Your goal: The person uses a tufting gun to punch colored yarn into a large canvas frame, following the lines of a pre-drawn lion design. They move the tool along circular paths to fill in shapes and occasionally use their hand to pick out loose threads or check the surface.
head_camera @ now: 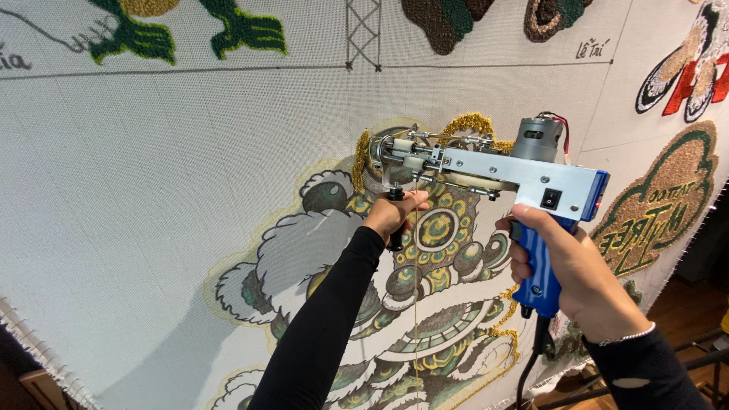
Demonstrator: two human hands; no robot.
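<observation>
On the cloth, well to the right of the lion design, sits a sign-like tufted badge, cloud-shaped, tan with a green edge and green lettering. Above it, in the top right corner, is a tufted emblem in red, black, white and tan. A small handwritten note lies above the lion, up right.
</observation>
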